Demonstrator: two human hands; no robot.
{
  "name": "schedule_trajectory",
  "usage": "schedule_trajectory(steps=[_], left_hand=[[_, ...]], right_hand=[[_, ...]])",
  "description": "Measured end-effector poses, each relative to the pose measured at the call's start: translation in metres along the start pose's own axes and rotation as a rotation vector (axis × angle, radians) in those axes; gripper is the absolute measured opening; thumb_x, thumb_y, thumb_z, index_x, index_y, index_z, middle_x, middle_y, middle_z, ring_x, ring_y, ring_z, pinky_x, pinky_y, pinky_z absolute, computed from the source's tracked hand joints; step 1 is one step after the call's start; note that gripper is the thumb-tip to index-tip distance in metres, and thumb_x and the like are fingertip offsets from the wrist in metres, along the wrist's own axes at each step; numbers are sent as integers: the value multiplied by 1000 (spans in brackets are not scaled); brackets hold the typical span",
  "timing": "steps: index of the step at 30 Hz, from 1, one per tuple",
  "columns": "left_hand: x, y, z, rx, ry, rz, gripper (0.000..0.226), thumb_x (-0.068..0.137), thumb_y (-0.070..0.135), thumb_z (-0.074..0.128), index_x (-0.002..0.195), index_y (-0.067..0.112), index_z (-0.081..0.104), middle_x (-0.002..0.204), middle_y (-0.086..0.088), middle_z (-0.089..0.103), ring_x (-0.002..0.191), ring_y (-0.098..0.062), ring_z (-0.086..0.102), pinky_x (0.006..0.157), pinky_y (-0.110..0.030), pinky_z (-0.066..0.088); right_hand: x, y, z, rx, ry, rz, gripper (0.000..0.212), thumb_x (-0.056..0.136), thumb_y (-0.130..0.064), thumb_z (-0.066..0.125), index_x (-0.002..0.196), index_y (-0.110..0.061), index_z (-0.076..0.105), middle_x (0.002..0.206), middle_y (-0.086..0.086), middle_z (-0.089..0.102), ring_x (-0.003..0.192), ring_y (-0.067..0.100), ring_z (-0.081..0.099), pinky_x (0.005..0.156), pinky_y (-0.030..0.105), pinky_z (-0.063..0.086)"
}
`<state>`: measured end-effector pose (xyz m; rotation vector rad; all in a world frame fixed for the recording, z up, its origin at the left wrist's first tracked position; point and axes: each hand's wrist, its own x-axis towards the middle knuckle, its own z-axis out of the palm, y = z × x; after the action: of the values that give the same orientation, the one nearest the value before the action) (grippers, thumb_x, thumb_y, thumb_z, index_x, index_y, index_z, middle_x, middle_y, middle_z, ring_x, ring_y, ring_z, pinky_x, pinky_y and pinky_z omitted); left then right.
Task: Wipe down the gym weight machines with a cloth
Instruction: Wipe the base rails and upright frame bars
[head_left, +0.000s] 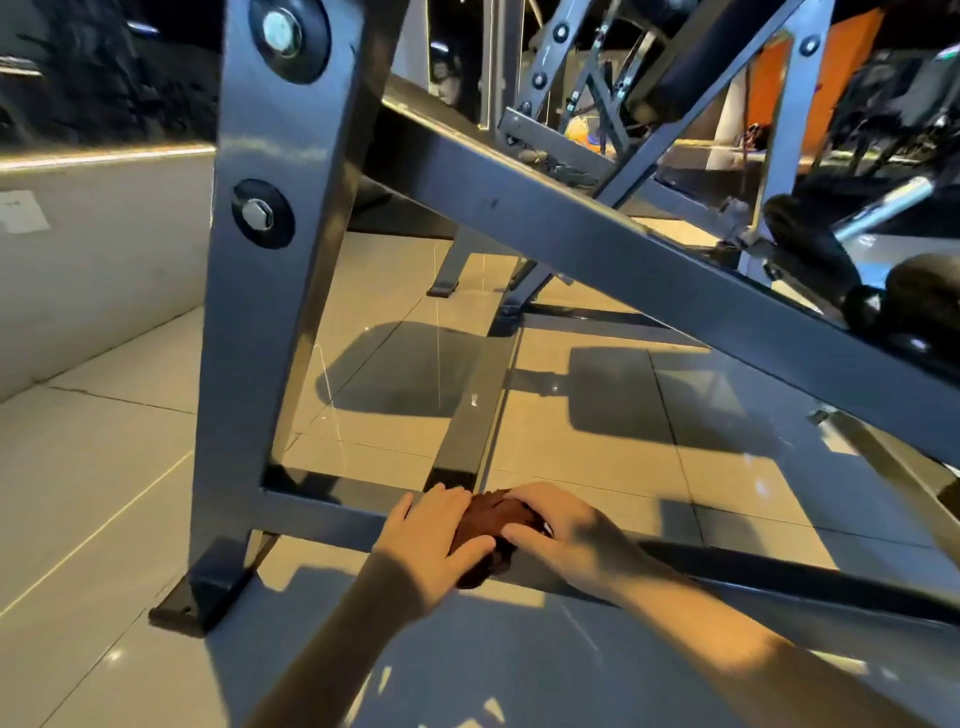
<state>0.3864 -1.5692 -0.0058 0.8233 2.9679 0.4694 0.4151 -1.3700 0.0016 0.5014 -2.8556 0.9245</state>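
1. The floor is pale, glossy square tile with thin grout lines. It carries hard shadows and glints of light and meets a plain light wall on the left, where a small paper sheet is stuck.
2. The weight machine is flat grey painted steel. A broad upright fixed with two hex bolts on black washers is crossed by a long diagonal beam, and it stands on a black foot plate at the floor's near left.
3. A low crossbar runs rightward from the upright's base, just above the tiles.
4. The right hand comes in from the lower right. Its fingers curl over the top of the cloth and the thumb tucks against its near side, so it grips the bundle.
5. The left hand lies flat, fingers straight and slightly spread, the fingertips reaching the crossbar's far edge. Its thumb rests across the cloth — pressing, not clasping.
6. The cloth is dark reddish-brown and soft, bunched into a lump. It sits on the low crossbar between the two hands, near the crossbar's middle, where a floor bar joins it.
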Motion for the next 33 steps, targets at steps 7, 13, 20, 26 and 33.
schedule_trajectory(steps=[7, 13, 20, 26, 33], left_hand=[[-5, -6, 9, -1, 39, 74, 81, 86, 65, -1, 148, 19, 26, 153, 2, 33, 145, -12, 13, 119, -44, 18], [-9, -17, 13, 118, 30, 104, 54, 106, 37, 10, 128, 9, 50, 124, -7, 64, 119, -24, 57, 87, -46, 53], [-5, -23, 27, 259, -10, 76, 69, 104, 39, 4, 121, 10, 64, 125, -5, 64, 115, -24, 61, 90, -45, 46], [-4, -6, 16, 166, -37, 25, 61, 100, 47, 8, 152, 16, 12, 160, 2, 6, 148, -18, 6, 118, -35, 4], [-3, 40, 14, 103, -123, 104, 53, 104, 37, 21, 153, 19, 9, 161, 5, 5, 148, -15, 0, 119, -33, 1]], right_hand=[[9, -1, -3, -14, 50, 129, 38, 80, -48, 68, 111, -29, 57, 96, -8, 51, 91, 13, 50, 73, 20, 43], [12, -13, 13, 47, -59, 195, 46, 82, -57, 64, 122, -35, 60, 116, -12, 56, 109, 9, 49, 92, 25, 47], [-21, -4, -4, -199, 63, 246, 42, 90, -47, 62, 121, -20, 61, 116, -2, 61, 108, 15, 51, 88, 22, 45], [-17, -14, -13, -356, 164, 332, 35, 98, -43, 51, 121, -18, 57, 123, 1, 58, 110, 19, 52, 84, 23, 39], [-58, 20, -22, -437, 150, 420, 41, 103, -38, 36, 139, -20, 46, 131, 5, 50, 121, 22, 44, 97, 30, 40]])
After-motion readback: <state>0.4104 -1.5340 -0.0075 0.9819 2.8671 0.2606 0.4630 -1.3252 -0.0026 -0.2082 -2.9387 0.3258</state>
